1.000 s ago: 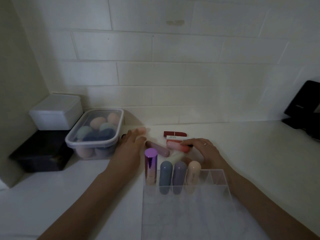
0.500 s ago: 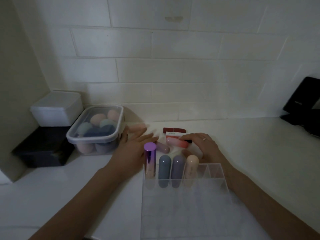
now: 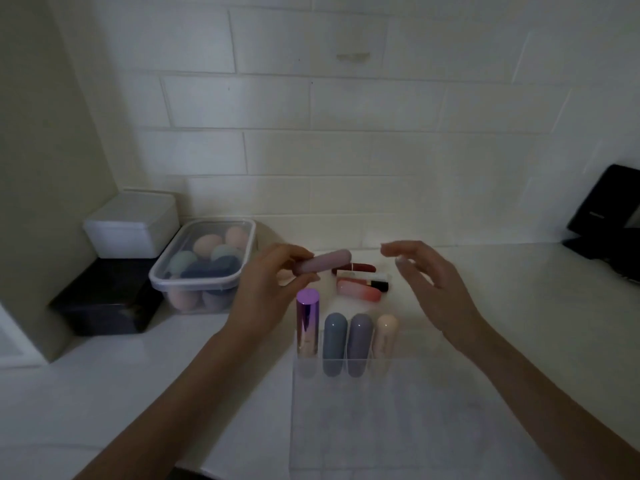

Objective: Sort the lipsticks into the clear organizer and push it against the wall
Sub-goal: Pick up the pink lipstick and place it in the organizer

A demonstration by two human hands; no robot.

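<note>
The clear organizer stands on the white counter in front of me. In its back row stand a shiny purple lipstick, a blue one, a lilac one and a peach one. My left hand holds a mauve lipstick level above the counter, behind the organizer. My right hand hovers open to the right of it, holding nothing. On the counter behind lie a dark red lipstick, a white and black tube and a pink lipstick.
A clear lidded tub of makeup sponges sits at the left. Beside it a white box rests on a black box. A black object leans at the far right. The tiled wall rises behind the counter.
My left hand has picked the mauve lipstick up off the counter and raised it. My right hand has let go of the pink lipstick and lifted away, open.
</note>
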